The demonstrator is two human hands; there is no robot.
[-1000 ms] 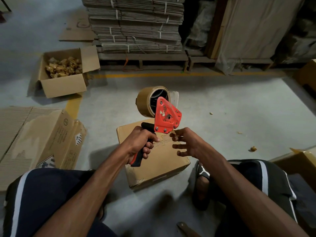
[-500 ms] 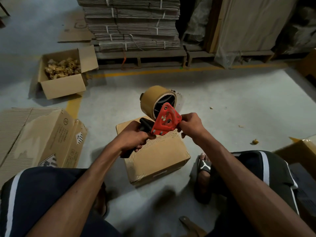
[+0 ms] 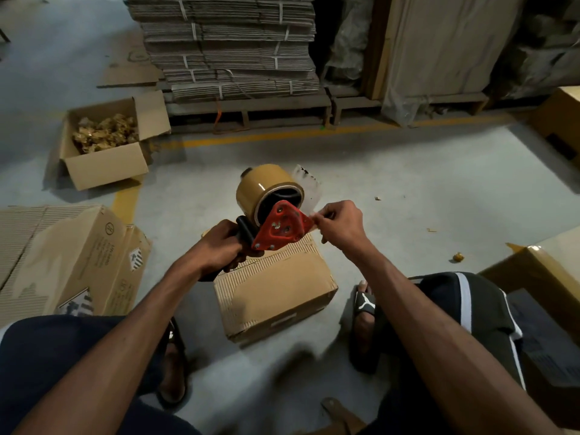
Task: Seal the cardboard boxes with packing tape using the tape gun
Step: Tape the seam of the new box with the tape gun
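A red tape gun (image 3: 280, 226) with a brown tape roll (image 3: 263, 191) is held in the air over a small closed cardboard box (image 3: 276, 290) on the floor between my feet. My left hand (image 3: 219, 246) grips the gun's black handle. My right hand (image 3: 339, 226) pinches at the gun's front end, by the clear plastic flap (image 3: 307, 189); whether it holds the tape's loose end I cannot tell.
An open box of brown scraps (image 3: 103, 152) stands at the back left. A larger box (image 3: 78, 262) lies on its side on flattened cardboard at my left. Bundled flat cartons on a pallet (image 3: 229, 48) fill the back. Another box (image 3: 533, 271) sits at my right.
The tape gun has tilted so the roll points away and its red plate faces me. My right hand has gone from open near the gun to pinching at its front end.
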